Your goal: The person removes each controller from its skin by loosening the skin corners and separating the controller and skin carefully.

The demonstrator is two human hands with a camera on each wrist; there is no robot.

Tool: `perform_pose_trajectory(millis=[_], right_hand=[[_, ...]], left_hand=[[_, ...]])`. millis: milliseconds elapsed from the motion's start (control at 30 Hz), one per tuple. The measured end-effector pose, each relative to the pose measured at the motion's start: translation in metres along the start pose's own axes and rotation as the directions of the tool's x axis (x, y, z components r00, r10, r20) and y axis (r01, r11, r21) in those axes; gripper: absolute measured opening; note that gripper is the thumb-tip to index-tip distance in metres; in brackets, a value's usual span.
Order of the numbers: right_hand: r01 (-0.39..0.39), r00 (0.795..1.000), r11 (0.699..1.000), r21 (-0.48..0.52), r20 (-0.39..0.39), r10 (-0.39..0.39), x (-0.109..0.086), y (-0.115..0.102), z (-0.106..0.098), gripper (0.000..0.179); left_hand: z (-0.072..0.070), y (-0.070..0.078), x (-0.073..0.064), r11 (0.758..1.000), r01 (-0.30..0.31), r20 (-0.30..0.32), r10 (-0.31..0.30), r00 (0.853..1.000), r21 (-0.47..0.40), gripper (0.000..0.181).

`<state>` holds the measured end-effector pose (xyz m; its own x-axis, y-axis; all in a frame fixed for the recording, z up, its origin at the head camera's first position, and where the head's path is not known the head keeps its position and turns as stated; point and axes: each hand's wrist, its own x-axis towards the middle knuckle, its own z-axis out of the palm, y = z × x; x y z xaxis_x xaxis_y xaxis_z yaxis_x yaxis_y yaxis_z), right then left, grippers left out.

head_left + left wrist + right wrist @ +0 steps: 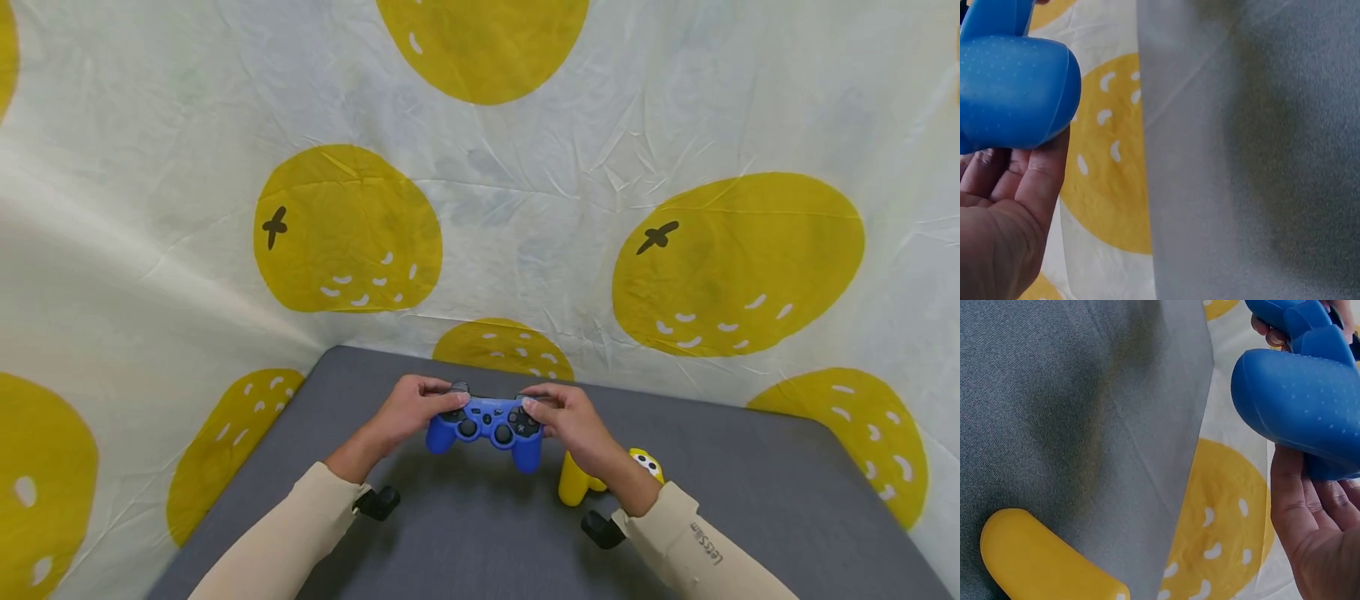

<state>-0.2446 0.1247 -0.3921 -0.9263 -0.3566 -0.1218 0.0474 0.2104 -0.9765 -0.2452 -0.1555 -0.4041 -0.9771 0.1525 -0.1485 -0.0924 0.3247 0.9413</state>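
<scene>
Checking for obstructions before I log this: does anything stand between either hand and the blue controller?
Nothing visible does: the left hand and right hand grip the blue controller, one at each side. The yellow object on the table, partly hidden by the right wrist in the head view, isn't between them.

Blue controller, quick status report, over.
Left hand, right hand: holding blue controller. Raised above grey table. Yellow object on table, clear of it.

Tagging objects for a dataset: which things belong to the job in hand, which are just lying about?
In the job:
blue controller, held by left grip and right grip

Just about, it seems:
yellow item on the table, partly hidden, in neither grip
cloth hanging behind
</scene>
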Motion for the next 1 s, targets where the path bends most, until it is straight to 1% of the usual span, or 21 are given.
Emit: perform_pose_trajectory(millis=[133,300,433,567,667,733,833,1000], right_hand=[[-0.022,1.0,0.999,0.028,-0.01,0.022,0.001,0.001,0.003,0.042],[-0.042,0.998,0.997,0.058,-0.054,0.046,0.001,0.002,0.008,0.043],[-0.056,0.993,0.994,0.093,-0.099,0.065,0.0,0.004,0.01,0.045],[-0.061,0.988,0.991,0.118,-0.134,0.077,-0.001,0.006,0.011,0.045],[-0.064,0.985,0.989,0.136,-0.149,0.084,-0.002,0.005,0.012,0.044],[-0.064,0.986,0.987,0.148,-0.141,0.085,-0.002,0.005,0.012,0.045],[-0.048,0.993,0.992,0.118,-0.104,0.061,-0.004,0.005,0.012,0.051],[-0.004,0.999,1.0,-0.021,-0.047,0.003,-0.007,0.008,0.013,0.071]], left_hand=[[0.003,0.0,-0.001,0.999,0.04,-0.035,-0.041,0.999,-0.022,0.064],[0.008,0.002,-0.006,0.998,0.045,-0.105,-0.049,0.993,-0.045,0.059],[0.012,0.003,-0.008,0.995,0.05,-0.15,-0.063,0.987,-0.09,0.049],[0.015,0.002,-0.009,0.992,0.041,-0.173,-0.062,0.983,-0.122,0.04],[0.017,0.002,-0.009,0.99,0.046,-0.182,-0.07,0.981,-0.132,0.038],[0.018,0.002,-0.009,0.989,0.057,-0.19,-0.082,0.978,-0.135,0.039],[0.018,0.003,-0.009,0.986,0.075,-0.2,-0.105,0.974,-0.151,0.041],[0.016,0.003,-0.007,0.976,0.098,-0.195,-0.137,0.971,-0.194,0.043]])
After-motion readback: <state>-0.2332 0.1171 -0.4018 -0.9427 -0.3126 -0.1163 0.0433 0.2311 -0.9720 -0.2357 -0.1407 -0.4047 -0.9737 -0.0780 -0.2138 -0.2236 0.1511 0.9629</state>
